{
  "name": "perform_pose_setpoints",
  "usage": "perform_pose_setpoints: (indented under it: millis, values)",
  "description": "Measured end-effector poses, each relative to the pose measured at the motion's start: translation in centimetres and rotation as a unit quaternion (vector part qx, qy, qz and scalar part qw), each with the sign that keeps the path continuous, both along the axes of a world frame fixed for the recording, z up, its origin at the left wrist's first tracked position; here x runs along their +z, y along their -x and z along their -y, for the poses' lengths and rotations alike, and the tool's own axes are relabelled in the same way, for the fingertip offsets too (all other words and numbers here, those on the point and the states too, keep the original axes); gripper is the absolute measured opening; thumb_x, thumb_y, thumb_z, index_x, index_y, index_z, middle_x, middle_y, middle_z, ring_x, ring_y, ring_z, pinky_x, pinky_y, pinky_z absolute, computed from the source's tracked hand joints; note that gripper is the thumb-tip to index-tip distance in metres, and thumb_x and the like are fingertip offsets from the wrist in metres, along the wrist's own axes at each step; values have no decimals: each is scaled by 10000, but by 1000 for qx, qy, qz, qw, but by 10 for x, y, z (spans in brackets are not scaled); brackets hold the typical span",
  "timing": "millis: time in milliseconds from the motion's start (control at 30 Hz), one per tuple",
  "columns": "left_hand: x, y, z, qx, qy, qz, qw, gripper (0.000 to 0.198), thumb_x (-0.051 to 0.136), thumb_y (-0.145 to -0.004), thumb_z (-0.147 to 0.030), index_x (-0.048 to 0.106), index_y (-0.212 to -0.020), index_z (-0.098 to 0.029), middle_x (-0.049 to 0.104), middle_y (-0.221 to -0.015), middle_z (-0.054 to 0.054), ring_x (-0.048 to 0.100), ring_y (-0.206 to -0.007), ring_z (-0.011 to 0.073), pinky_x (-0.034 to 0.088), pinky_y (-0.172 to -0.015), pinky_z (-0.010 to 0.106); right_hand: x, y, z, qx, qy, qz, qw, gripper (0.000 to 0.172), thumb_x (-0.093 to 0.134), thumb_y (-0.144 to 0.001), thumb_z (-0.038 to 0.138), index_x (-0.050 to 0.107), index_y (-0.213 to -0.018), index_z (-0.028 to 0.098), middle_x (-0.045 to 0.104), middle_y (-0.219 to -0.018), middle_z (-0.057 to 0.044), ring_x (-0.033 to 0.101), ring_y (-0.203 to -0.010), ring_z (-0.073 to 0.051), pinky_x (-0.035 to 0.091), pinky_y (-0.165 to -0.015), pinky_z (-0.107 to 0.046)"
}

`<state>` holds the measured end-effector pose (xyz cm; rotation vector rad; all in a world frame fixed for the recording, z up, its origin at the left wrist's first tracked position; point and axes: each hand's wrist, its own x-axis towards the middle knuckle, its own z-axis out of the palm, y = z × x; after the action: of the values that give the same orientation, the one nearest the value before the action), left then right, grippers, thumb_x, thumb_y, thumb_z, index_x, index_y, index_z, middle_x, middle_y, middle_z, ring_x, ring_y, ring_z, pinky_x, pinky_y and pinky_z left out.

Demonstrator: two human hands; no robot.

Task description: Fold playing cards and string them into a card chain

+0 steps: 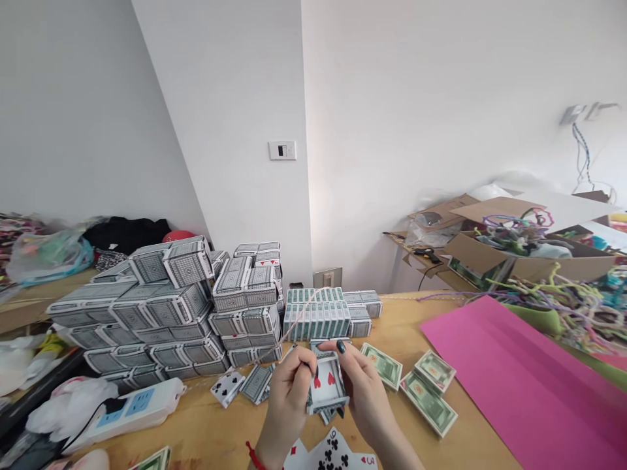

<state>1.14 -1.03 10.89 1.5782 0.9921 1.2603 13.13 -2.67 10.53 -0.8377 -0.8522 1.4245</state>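
Between my two hands is a small open box made of playing cards (324, 385), with red hearts on its inner face and patterned card backs on its edges. My left hand (292, 378) has its fingers curled on the box's left side. My right hand (360, 382), with dark nails, grips the right side, thumb on the upper edge. Below lie loose face-up cards, including a nine of clubs (333, 452). Left of my hands, a spade card (226, 386) lies beside some face-down cards (257, 382).
Tall stacks of card-backed blocks (161, 307) stand left, and green-striped boxes (317, 313) ahead. Bundles of printed notes (428, 401) lie right, near a pink sheet (529, 378). A power strip (132, 411) sits at left. Cartons (533, 261) and coloured yarn (563, 303) fill the far right.
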Motion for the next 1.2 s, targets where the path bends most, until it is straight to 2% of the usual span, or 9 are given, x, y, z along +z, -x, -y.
perform_pose_setpoints:
  millis: [200, 300, 367, 467, 567, 733, 967, 1033, 1200]
  values:
    - [7, 1, 1, -22, -8, -99, 995, 182, 376, -787, -262, 510, -686, -189, 440, -577, -21, 393, -502, 110, 323, -496, 206, -2, -13, -8, 33, -12, 119, 992, 364, 567, -701, 511, 500, -677, 154, 317, -500, 78, 219, -434, -54, 174, -408, -182]
    - [14, -1, 2, -15, 18, -76, 997, 228, 404, -758, -264, 538, -926, -187, 538, -705, 14, 473, -592, 135, 376, -554, 223, -4, -15, -9, -12, -14, 161, 987, 379, 547, -701, 537, 494, -682, 162, 353, -508, 69, 255, -438, -65, 201, -414, -186]
    - [17, -1, 2, -23, 43, -66, 997, 276, 434, -747, -285, 518, -990, -187, 546, -732, 15, 490, -622, 142, 390, -565, 226, -5, -14, -8, -48, -28, 199, 978, 366, 524, -721, 532, 504, -695, 168, 390, -519, 54, 302, -451, -82, 235, -425, -195]
    - [16, 1, 0, -19, 70, -115, 991, 224, 493, -741, -377, 546, -820, -175, 485, -638, -17, 450, -558, 125, 356, -507, 210, -7, -12, -7, -71, -49, 240, 967, 329, 484, -760, 501, 520, -713, 177, 442, -538, 29, 362, -476, -108, 285, -452, -212]
    - [9, 1, -5, 34, 63, -133, 989, 276, 513, -728, -435, 510, -653, -169, 421, -556, -43, 404, -514, 109, 311, -484, 200, -6, -10, -6, -78, -68, 278, 955, 266, 456, -794, 432, 534, -727, 186, 490, -588, 6, 405, -528, -128, 317, -490, -221]
    - [3, -3, -9, 40, 77, -85, 993, 260, 540, -706, -408, 499, -603, -173, 413, -513, -47, 418, -484, 113, 326, -470, 199, -8, -8, -6, -67, -80, 296, 949, 194, 417, -811, 333, 508, -703, 201, 495, -603, 1, 430, -554, -144, 331, -502, -227]
    - [7, -2, -6, 99, 19, -131, 986, 170, 545, -685, -285, 550, -553, -178, 529, -589, -2, 496, -582, 153, 389, -568, 234, -12, -9, -7, -77, -114, 381, 914, 164, 402, -777, 218, 456, -623, 207, 464, -542, 24, 394, -511, -129, 292, -509, -224]
    - [7, -1, -5, 95, 42, -133, 986, 172, 540, -695, -304, 585, -586, -178, 535, -562, -2, 482, -551, 152, 371, -527, 227, -9, -11, -5, -74, -118, 375, 916, 173, 405, -776, 217, 470, -616, 207, 471, -539, 24, 399, -511, -130, 293, -507, -222]
    - [7, 4, -7, 86, 87, -115, 986, 283, 535, -706, -414, 640, -640, -159, 446, -430, -32, 381, -424, 117, 277, -424, 212, -8, -10, -6, -62, -88, 296, 949, 177, 484, -760, 323, 531, -640, 201, 502, -545, 16, 439, -516, -135, 326, -494, -224]
